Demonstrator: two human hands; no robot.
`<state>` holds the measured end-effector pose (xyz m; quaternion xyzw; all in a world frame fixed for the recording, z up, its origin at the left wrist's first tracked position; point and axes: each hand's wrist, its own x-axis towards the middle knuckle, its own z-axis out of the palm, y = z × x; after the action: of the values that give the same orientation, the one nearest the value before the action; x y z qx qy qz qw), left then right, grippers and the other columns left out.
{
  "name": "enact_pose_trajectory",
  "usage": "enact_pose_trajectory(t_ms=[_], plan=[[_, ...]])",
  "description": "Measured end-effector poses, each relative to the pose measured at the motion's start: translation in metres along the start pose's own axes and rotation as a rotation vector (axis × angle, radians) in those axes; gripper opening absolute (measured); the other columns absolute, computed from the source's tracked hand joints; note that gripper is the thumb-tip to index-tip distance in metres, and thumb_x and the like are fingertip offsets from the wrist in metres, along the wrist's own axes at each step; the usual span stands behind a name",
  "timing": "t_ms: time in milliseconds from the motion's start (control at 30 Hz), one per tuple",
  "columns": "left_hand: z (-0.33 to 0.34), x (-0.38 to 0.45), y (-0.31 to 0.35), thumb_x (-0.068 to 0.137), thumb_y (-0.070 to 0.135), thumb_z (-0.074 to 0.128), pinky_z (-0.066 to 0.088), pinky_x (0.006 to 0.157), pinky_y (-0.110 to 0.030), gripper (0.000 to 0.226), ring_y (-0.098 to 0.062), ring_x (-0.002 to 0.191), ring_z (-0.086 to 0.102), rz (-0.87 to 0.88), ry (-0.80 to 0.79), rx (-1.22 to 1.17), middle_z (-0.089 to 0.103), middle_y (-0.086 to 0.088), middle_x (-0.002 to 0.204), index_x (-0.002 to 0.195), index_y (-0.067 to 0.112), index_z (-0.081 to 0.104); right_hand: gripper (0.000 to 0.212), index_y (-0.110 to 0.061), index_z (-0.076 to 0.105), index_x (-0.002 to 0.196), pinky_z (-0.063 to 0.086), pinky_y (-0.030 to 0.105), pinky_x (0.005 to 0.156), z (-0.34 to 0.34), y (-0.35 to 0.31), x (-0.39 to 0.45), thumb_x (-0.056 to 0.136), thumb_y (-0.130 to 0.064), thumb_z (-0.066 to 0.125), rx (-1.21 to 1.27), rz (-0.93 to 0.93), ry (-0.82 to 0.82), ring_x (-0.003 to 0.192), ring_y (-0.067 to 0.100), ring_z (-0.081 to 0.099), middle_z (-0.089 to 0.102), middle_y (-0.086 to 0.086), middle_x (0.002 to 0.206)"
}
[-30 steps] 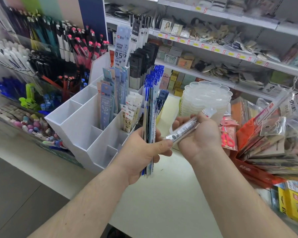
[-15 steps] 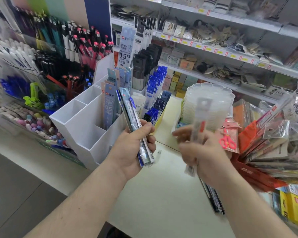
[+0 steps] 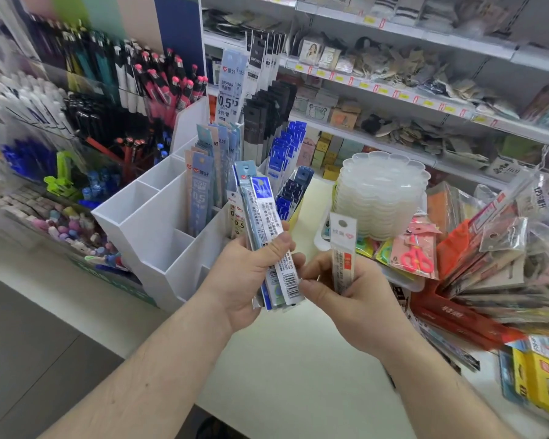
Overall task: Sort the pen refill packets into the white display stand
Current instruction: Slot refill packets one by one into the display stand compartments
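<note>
A bundle of pen refill packets (image 3: 268,245) stands nearly upright in the left hand (image 3: 246,280), its lower half lying across the palm with the thumb pressed over its front and the fingers curled behind; the blue and white header cards rise above the fist, in front of the white display stand (image 3: 159,229). A single clear refill packet (image 3: 342,248) stands upright in the right hand (image 3: 339,296), pinched between thumb and curled fingers at its lower half, its top card free above the hand. The two hands are close together, the right fingertips just beside the bundle's lower end. The stand sits on a pale counter (image 3: 282,369), and several of its stepped compartments already hold upright refill packets while the front ones show bare white walls. To the right lie a stack of clear scalloped trays (image 3: 381,194), packaged pink scissors (image 3: 417,258) and a fan of packaged goods. Shelves of pens and small wares fill the back.
</note>
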<state>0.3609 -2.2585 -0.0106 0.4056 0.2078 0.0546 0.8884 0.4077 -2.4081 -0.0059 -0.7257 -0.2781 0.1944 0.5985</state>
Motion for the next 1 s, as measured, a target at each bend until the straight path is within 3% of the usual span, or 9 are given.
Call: enact_pose_trajectory(t_ms=[33, 133, 300, 433, 600, 733, 833, 933, 1000], plan=[[0.0, 0.0, -0.001, 0.066, 0.021, 0.071, 0.057, 0.052, -0.031, 0.055, -0.016, 0.062, 0.069, 0.004, 0.01, 0.025, 0.069, -0.001, 0.071, 0.119, 0.01, 0.062, 0.024, -0.02, 0.065, 0.071, 0.046, 0.018, 0.061, 0.002, 0.002, 0.0, 0.083, -0.001, 0.075, -0.038, -0.014, 0.029, 0.064, -0.001, 0.059, 0.066, -0.01, 0.065], [0.001, 0.0, -0.002, 0.061, 0.023, 0.073, 0.056, 0.049, -0.032, 0.053, -0.018, 0.059, 0.068, -0.008, 0.023, 0.071, 0.07, -0.005, 0.069, 0.11, 0.008, 0.062, 0.012, -0.026, 0.065, 0.077, 0.049, 0.034, 0.062, 0.008, 0.008, -0.001, 0.077, -0.016, 0.072, -0.105, -0.052, 0.1, 0.067, 0.031, 0.057, 0.065, 0.003, 0.074], [0.001, 0.001, -0.006, 0.062, 0.022, 0.074, 0.059, 0.057, -0.04, 0.057, -0.028, 0.07, 0.068, 0.008, 0.046, 0.076, 0.071, -0.013, 0.081, 0.116, 0.008, 0.061, 0.015, -0.032, 0.062, 0.076, 0.047, 0.031, 0.063, 0.017, 0.012, 0.0, 0.073, -0.019, 0.07, -0.232, -0.089, 0.135, 0.065, 0.016, 0.054, 0.059, -0.005, 0.078], [0.002, 0.002, -0.009, 0.073, 0.011, 0.075, 0.058, 0.058, -0.039, 0.045, -0.024, 0.069, 0.069, 0.058, 0.086, 0.091, 0.072, -0.008, 0.08, 0.116, 0.009, 0.063, 0.025, -0.023, 0.056, 0.076, 0.041, 0.024, 0.057, 0.02, 0.015, 0.0, 0.079, -0.013, 0.079, -0.203, 0.035, 0.199, 0.056, 0.007, 0.045, 0.058, -0.01, 0.068], [0.004, 0.001, -0.011, 0.065, 0.019, 0.077, 0.059, 0.074, -0.048, 0.058, -0.033, 0.088, 0.073, 0.096, 0.115, 0.116, 0.075, -0.016, 0.102, 0.121, 0.009, 0.065, 0.024, -0.024, 0.055, 0.081, 0.045, 0.027, 0.058, 0.021, 0.015, 0.003, 0.08, -0.018, 0.079, -0.172, 0.145, 0.265, 0.055, 0.007, 0.053, 0.059, -0.011, 0.058], [0.0, 0.0, -0.006, 0.075, 0.016, 0.074, 0.059, 0.081, -0.05, 0.049, -0.032, 0.098, 0.072, 0.101, 0.109, 0.193, 0.075, -0.013, 0.108, 0.122, 0.011, 0.064, 0.011, -0.024, 0.064, 0.085, 0.045, 0.026, 0.061, 0.012, 0.018, 0.004, 0.086, -0.024, 0.075, -0.241, 0.158, 0.24, 0.06, 0.009, 0.055, 0.064, -0.006, 0.066], [-0.005, 0.0, -0.002, 0.087, 0.003, 0.068, 0.061, 0.078, -0.048, 0.028, -0.031, 0.092, 0.074, 0.098, 0.097, 0.252, 0.075, -0.015, 0.104, 0.113, 0.002, 0.06, 0.012, -0.018, 0.073, 0.087, 0.046, 0.031, 0.064, 0.004, 0.019, 0.003, 0.093, -0.025, 0.066, -0.335, 0.161, 0.133, 0.067, 0.016, 0.058, 0.07, 0.001, 0.076], [-0.011, 0.001, -0.002, 0.091, 0.0, 0.063, 0.062, 0.066, -0.037, 0.011, -0.024, 0.073, 0.074, 0.124, 0.094, 0.309, 0.076, -0.014, 0.091, 0.095, 0.004, 0.053, 0.021, -0.006, 0.065, 0.076, 0.035, 0.032, 0.056, -0.002, 0.021, 0.001, 0.093, -0.019, 0.067, -0.378, 0.155, 0.158, 0.055, 0.011, 0.041, 0.056, 0.008, 0.062], [-0.015, 0.003, -0.005, 0.093, -0.001, 0.062, 0.056, 0.054, -0.027, 0.014, -0.014, 0.053, 0.063, 0.165, 0.133, 0.316, 0.074, -0.005, 0.075, 0.089, 0.007, 0.051, 0.025, -0.003, 0.062, 0.072, 0.03, 0.03, 0.052, -0.002, 0.022, 0.001, 0.091, -0.017, 0.069, -0.364, 0.182, 0.203, 0.05, 0.009, 0.035, 0.044, 0.0, 0.053]])
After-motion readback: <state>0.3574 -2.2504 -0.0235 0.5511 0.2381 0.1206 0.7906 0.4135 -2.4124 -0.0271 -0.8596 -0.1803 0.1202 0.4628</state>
